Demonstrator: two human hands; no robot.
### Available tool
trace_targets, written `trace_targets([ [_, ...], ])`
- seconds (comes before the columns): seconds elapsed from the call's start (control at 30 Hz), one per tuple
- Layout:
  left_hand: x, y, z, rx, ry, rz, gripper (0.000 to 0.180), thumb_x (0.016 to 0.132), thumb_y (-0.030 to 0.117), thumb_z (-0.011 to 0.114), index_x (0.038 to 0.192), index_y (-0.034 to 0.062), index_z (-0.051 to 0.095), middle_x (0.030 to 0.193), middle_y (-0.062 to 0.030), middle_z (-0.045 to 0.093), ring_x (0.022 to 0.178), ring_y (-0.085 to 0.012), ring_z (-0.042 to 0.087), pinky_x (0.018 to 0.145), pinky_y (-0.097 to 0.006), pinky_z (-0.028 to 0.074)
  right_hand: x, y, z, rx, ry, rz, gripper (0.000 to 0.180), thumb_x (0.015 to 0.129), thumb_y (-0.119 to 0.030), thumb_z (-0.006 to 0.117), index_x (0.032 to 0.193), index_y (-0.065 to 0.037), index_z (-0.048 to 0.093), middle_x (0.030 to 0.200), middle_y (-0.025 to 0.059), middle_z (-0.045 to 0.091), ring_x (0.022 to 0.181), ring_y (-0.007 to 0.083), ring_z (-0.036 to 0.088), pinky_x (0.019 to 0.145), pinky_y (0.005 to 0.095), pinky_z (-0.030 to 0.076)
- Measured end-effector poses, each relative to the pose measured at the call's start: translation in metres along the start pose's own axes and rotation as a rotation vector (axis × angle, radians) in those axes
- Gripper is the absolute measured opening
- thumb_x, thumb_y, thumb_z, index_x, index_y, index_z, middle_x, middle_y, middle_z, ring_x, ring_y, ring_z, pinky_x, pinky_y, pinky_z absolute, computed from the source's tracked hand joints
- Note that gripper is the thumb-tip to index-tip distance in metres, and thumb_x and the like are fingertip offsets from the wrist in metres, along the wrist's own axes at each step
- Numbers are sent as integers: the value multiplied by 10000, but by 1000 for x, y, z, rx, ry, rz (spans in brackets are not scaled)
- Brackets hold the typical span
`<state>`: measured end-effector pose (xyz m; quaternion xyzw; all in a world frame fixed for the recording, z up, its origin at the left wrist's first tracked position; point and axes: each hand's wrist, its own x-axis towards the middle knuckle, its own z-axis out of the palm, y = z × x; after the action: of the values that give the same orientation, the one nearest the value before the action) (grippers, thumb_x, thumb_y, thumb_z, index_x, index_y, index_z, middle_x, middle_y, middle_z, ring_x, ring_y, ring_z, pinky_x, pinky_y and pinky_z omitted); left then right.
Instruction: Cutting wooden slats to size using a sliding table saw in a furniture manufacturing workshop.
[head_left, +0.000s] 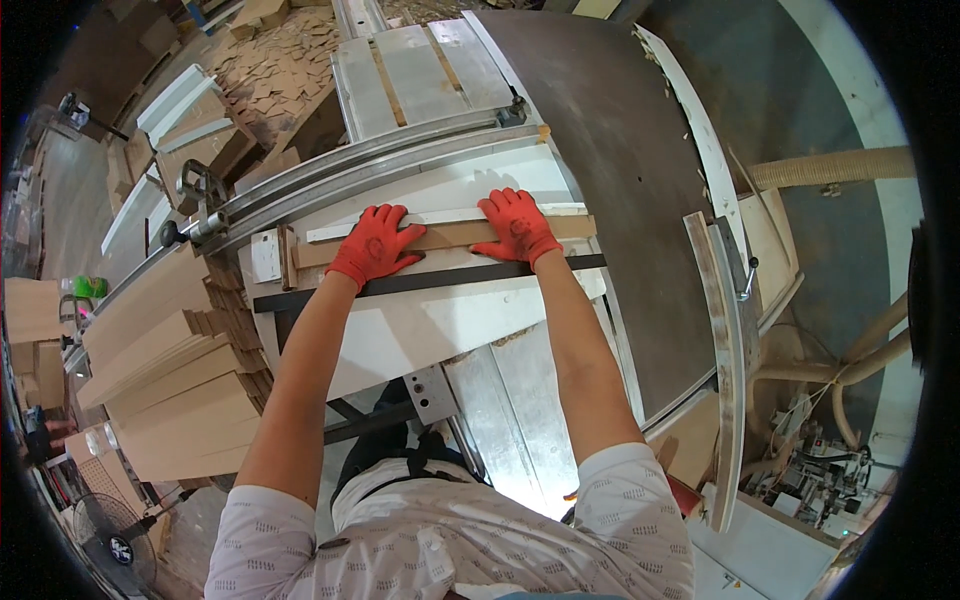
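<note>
Both hands wear red gloves and rest on a narrow brown board strip (pixel 450 236) with a white strip (pixel 444 215) along its far side. My left hand (pixel 376 246) presses near the left part of the strips, fingers spread and thumb pointing right. Farther right, my right hand (pixel 518 228) lies across the strips with fingers apart and thumb pointing left. Just nearer to me runs a black bar (pixel 450 278), close to both hands. Under all of this is a white board (pixel 440 325). A small block with a white label (pixel 267 256) sits by the strips' left end.
A metal rail (pixel 380 170) with a clamp (pixel 203 200) crosses beyond the hands. Stacked brown panels (pixel 180 360) stand at left, before a fan (pixel 105 535). To the right are a dark machine table (pixel 630 200), a long upright metal rail (pixel 722 400) and a ribbed hose (pixel 835 168). Offcuts (pixel 285 65) lie at the far left.
</note>
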<state>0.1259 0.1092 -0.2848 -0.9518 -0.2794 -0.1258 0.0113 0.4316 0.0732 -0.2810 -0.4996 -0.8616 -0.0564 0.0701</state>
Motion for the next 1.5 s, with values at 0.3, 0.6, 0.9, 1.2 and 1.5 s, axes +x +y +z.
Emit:
trace_targets([
  [0.3,0,0,0,-71,-27,-36,507,797,461,737,1205,175,646,1257,-175,555,1144,-343,528,1002,-459,409,0,-2,-3,34,-63,50,748,712,-608,746,1209,-72,586,1112,108,557,1056,280,534,933,392,407],
  [0.6,2,7,-14,-15,-30,-119,831,786,529,713,1432,75,457,1271,-165,557,1143,-318,529,957,-409,408,-3,-3,-9,72,-3,53,739,706,-620,731,1192,-77,613,1115,140,560,1092,321,528,950,432,408],
  [0.9,-7,23,-6,-151,71,-207,735,770,398,764,1376,92,483,1305,-156,534,1192,-340,509,1027,-469,378,-78,-106,-19,322,671,563,585,879,-279,696,1398,-87,505,1334,201,508,1232,379,463,1071,490,342],
  [1.2,-7,18,17,-245,114,-262,764,726,358,802,1381,94,514,1326,-141,580,1270,-320,499,1089,-461,329,-393,-272,-50,-242,112,1958,1092,706,-648,715,1552,-97,299,1565,214,326,1455,437,250,1148,681,98],
  [1.5,-1,12,22,-205,109,-206,767,744,396,788,1399,108,510,1310,-164,593,1248,-349,520,1066,-465,369,-473,-339,-62,-45,624,2053,571,731,-431,806,1069,-47,551,1062,180,602,1034,396,548,871,485,468],
])
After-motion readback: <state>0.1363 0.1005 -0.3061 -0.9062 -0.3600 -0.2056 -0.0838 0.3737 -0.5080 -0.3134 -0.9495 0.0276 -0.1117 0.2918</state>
